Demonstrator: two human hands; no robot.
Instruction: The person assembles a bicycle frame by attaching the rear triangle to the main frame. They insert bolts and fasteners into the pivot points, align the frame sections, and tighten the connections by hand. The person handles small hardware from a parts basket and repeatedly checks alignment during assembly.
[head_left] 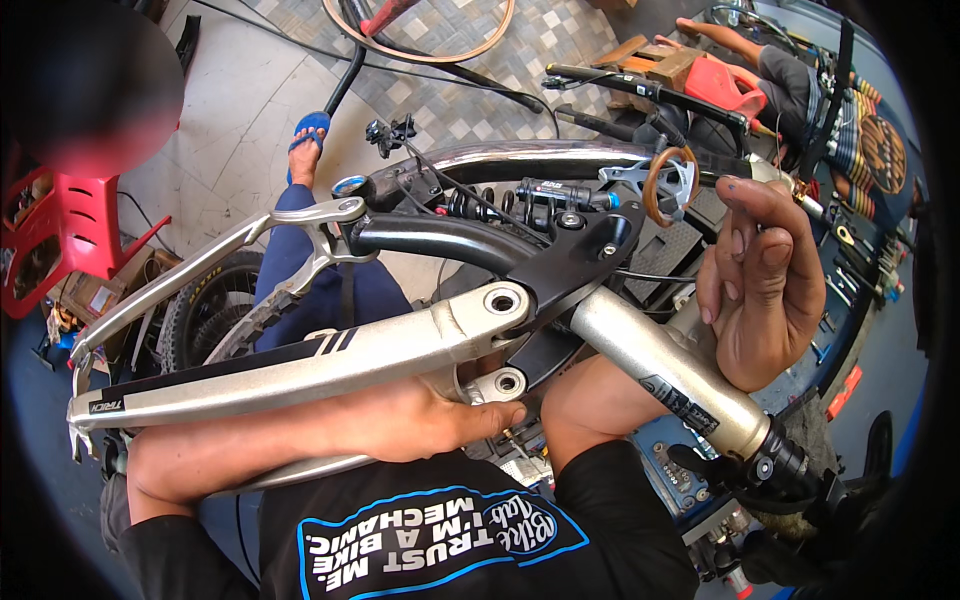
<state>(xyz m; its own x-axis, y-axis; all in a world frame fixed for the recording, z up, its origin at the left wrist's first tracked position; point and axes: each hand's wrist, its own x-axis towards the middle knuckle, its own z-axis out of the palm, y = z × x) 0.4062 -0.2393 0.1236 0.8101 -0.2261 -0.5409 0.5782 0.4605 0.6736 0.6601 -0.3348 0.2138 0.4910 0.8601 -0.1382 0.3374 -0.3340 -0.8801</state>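
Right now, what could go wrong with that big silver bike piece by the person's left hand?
The silver rear arm might slip or swing, since I see no bolt in its round end holes. The left thumb, beside the lower hole, could get pinched if it shifts. The right forearm, passing behind the silver tube, might get scraped.

Just over there, a bike's pale silver rear arm (380, 362) is stretching out toward the mechanic's left, a black strip running along its side. Its inner end is forking into two rounded lugs (503, 302), one above the other, each showing a ringed hole. A slimmer silver bar (190, 290) is angling up from the outer tip. The upper lug is sitting close beside a black plate (580, 258), and a thick silver tube (640, 350) with a dark label is slanting down toward the right.
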